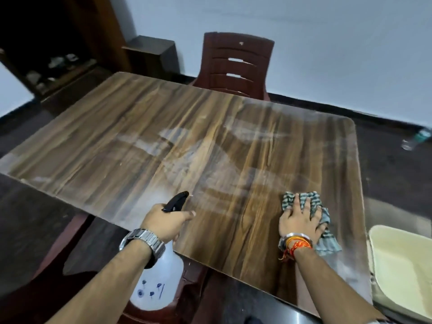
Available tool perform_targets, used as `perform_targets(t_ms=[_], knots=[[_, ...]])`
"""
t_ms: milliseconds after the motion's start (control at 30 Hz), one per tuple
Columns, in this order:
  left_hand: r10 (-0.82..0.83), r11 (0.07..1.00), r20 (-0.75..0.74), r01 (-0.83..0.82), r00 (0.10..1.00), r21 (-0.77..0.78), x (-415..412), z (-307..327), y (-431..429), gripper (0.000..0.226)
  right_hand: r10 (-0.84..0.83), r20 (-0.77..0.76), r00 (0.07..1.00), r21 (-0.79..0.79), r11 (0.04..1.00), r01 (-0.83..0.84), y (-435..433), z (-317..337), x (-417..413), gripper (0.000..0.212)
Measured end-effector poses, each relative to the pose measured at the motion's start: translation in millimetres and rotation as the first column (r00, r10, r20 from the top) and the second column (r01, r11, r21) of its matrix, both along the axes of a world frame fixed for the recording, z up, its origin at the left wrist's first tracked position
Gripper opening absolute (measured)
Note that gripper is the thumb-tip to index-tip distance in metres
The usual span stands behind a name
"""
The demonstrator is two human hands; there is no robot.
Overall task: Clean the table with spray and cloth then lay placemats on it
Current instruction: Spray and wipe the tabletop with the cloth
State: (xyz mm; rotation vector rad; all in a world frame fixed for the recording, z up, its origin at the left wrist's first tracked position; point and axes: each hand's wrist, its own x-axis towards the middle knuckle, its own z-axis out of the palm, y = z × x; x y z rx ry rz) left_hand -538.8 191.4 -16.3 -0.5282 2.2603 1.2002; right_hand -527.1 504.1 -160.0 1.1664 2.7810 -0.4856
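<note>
A wood-grain table point(131, 146) fills the view, with pale wet streaks across its middle and right part. My left hand point(167, 222) grips the neck of a white spray bottle point(159, 284) with a black nozzle, held over the table's near edge and pointing across the top. My right hand point(301, 218) presses flat on a green-and-white striped cloth point(326, 239) lying on the table near the front right. No placemats are in view.
A dark red plastic chair point(236, 64) stands at the far side. Another dark red chair sits below the near edge point(194, 298). A cream-coloured chair point(402, 265) is at the right. A plastic bottle point(416, 139) lies on the dark floor. A dark shelf unit point(58, 69) is at the back left.
</note>
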Motion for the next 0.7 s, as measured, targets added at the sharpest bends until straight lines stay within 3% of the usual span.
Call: perform_targets(t_ms=[100, 200, 267, 333, 400, 467, 533, 633, 700], knots=[[0.063, 0.998, 0.008, -0.063, 0.998, -0.019, 0, -1, 8, 0.054, 0.116, 0.012, 0.993, -0.009, 0.993, -0.116, -3, 2, -49, 0.056], [0.177, 0.984, 0.004, -0.177, 0.984, -0.028, -2, 2, 9, 0.034, 0.471, 0.017, 0.882, 0.030, 0.882, -0.471, -52, -1, -78, 0.058], [0.188, 0.981, -0.012, -0.189, 0.982, -0.035, -4, 2, 6, 0.028, 0.732, 0.044, 0.680, 0.016, 0.680, -0.733, -99, 0, -81, 0.061], [0.190, 0.980, -0.025, -0.191, 0.982, -0.058, -7, 2, -1, 0.033, 0.919, 0.087, 0.384, -0.019, 0.387, -0.922, -148, 2, -64, 0.059], [0.195, 0.976, -0.020, -0.196, 0.981, -0.094, -11, -1, -12, 0.032, 0.991, 0.121, 0.057, -0.057, 0.064, -0.996, -190, 2, -33, 0.056], [0.200, 0.971, -0.018, -0.201, 0.980, -0.126, -16, -6, -24, 0.041, 0.986, 0.092, -0.140, -0.081, -0.133, -0.988, -212, 0, -11, 0.052], [0.193, 0.969, -0.012, -0.192, 0.981, -0.155, -23, -10, -33, 0.055, 0.987, -0.002, -0.158, -0.090, -0.157, -0.983, -216, -3, -10, 0.046], [0.143, 0.980, 0.016, -0.140, 0.990, -0.142, -29, -20, -40, 0.041, 0.988, -0.035, -0.151, -0.112, -0.154, -0.982, -208, -7, -22, 0.047], [0.132, 0.986, 0.028, -0.128, 0.991, -0.109, -30, -27, -43, 0.035, 0.993, -0.057, -0.100, -0.113, -0.106, -0.988, -201, -7, -38, 0.050]])
